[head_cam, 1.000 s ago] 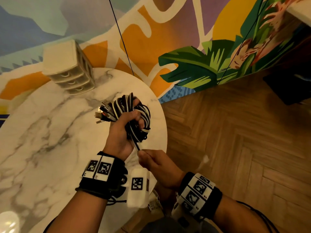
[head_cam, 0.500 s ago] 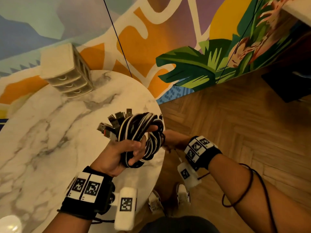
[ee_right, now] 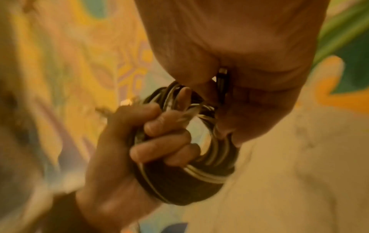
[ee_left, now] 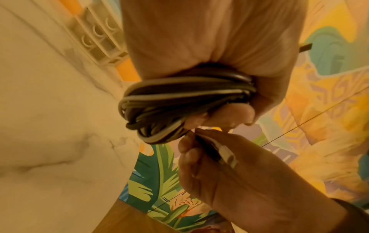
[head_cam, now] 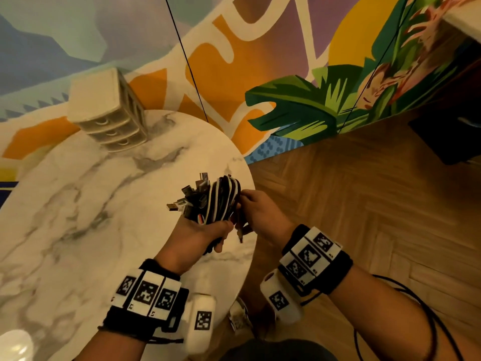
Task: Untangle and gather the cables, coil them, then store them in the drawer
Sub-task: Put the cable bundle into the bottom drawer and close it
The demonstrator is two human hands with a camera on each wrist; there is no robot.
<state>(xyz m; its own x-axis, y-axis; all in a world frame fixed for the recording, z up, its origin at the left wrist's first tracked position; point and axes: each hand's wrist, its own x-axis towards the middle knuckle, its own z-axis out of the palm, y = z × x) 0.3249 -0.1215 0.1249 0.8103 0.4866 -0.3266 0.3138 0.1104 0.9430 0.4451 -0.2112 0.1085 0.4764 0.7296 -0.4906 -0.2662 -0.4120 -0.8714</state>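
From the head view, the left hand (head_cam: 197,231) is clenched around the coil of cables (head_cam: 221,199), black and white strands wound together, held up over the near edge of the marble bench (head_cam: 78,204). The plug ends (head_cam: 190,198) fan out to the left of the fist, probably kept free so the loops stay tidy. The right hand (head_cam: 263,212) presses against the coil's right side, fingers curled, apparently tucking in a last loose end. The small drawer unit (head_cam: 109,118) stands at the far side of the bench, well apart from the hands, its three drawers all pushed in; one will need opening, and both hands are occupied. Nothing lies on the bench between coil and drawers.

From the left wrist view, the fingers of the left hand (ee_left: 219,116) wrap the bundle tightly. Just below, the right hand (ee_left: 229,173) pinches a cable end with a pale connector (ee_left: 225,153) lying across its palm, likely to thread it around the coil.

From the right wrist view, blurred, the left hand (ee_right: 139,149) grips the coil (ee_right: 189,181) with fingers through the loop, while a metal-tipped plug (ee_right: 221,78) is held between thumb and fingers of the right hand (ee_right: 239,55).
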